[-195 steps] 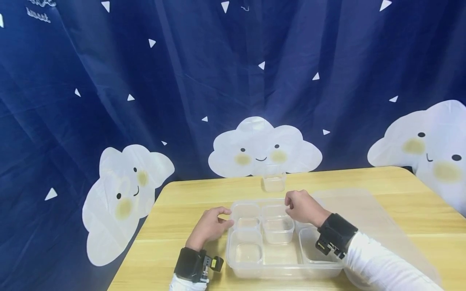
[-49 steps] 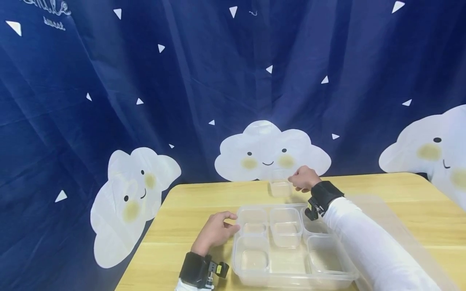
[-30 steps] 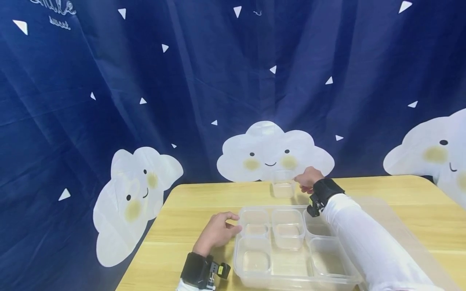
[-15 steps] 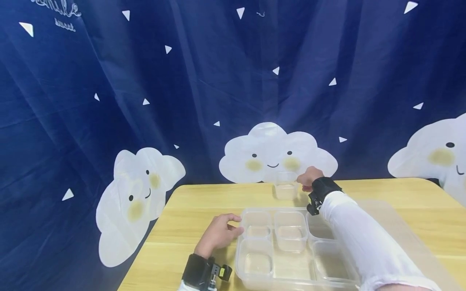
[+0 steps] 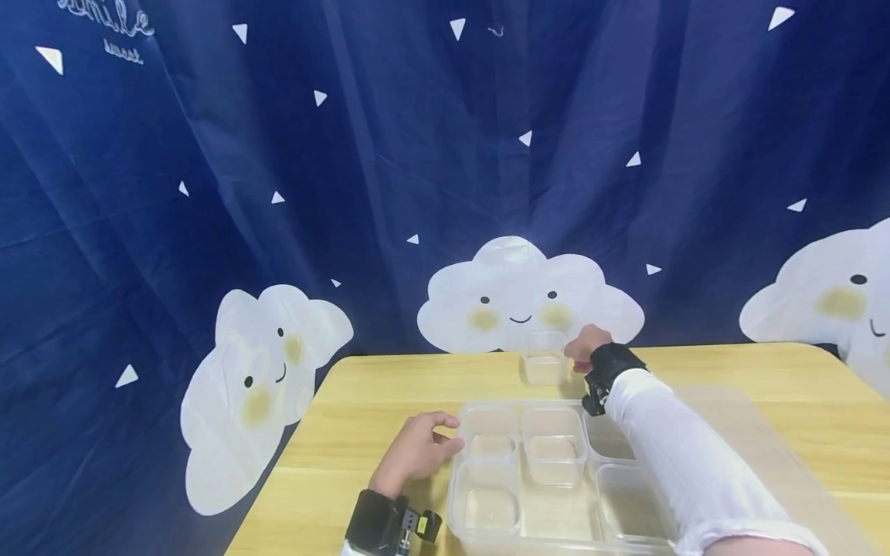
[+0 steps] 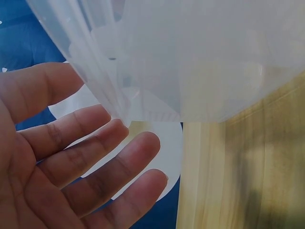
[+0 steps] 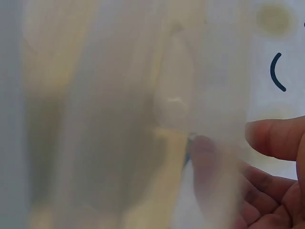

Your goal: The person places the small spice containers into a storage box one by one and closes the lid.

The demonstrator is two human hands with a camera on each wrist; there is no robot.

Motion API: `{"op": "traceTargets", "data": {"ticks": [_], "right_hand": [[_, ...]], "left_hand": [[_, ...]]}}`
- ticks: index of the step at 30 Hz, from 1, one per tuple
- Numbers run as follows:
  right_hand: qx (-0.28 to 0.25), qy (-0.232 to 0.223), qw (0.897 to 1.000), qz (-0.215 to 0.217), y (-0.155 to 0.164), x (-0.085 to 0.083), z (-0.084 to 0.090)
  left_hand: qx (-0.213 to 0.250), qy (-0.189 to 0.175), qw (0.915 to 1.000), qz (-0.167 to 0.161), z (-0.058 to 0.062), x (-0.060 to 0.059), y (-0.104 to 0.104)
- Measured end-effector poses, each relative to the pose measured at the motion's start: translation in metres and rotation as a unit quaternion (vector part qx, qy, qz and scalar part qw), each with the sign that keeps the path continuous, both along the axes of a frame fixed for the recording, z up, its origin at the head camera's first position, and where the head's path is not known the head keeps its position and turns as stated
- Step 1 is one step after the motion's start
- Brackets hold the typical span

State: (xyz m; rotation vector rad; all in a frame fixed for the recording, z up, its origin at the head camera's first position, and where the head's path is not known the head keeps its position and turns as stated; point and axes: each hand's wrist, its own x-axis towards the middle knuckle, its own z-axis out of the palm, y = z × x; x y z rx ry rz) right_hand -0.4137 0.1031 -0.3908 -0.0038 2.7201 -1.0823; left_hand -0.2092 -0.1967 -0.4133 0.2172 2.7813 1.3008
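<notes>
On the far part of the table stands a small clear plastic container (image 5: 545, 363). My right hand (image 5: 588, 349) is at its right side, thumb and fingertip pinching the plastic wall; the right wrist view shows a finger (image 7: 209, 157) through the blurred plastic. My left hand (image 5: 417, 449) lies beside the left rear corner of a large clear storage box (image 5: 556, 550). Its fingers are loosely spread, the tips right at the translucent box wall in the left wrist view. Inside the box sit several small containers, among them a middle rear one (image 5: 555, 448) and a left front one (image 5: 487, 502).
A large flat translucent sheet, like a lid (image 5: 723, 425), lies on the wooden table (image 5: 389, 386) to the right, partly under my right sleeve (image 5: 684, 463). Bare box floor (image 5: 556, 510) shows at the front middle. A dark blue curtain (image 5: 445, 154) with clouds hangs behind the table.
My right hand has gone from the rear of the box to the small container at the back, and stays there over the last second. My left hand keeps its place by the box.
</notes>
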Motion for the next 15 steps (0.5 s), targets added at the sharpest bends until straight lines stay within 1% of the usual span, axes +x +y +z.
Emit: {"op": "traceTargets", "data": {"ticks": [4, 10, 15], "right_hand": [[-0.009, -0.001, 1.0, -0.005, 0.0014, -0.0016, -0.0008], [-0.031, -0.015, 0.999, -0.003, 0.0006, -0.0002, -0.0011], [-0.023, -0.004, 1.0, -0.004, 0.0016, -0.0013, -0.0037]], "left_hand": [[0.002, 0.004, 1.0, -0.002, 0.0015, -0.0008, 0.0006], [0.005, 0.001, 1.0, 0.001, 0.0012, -0.0005, 0.0001], [0.007, 0.002, 1.0, -0.001, 0.0001, -0.0006, 0.0]]}}
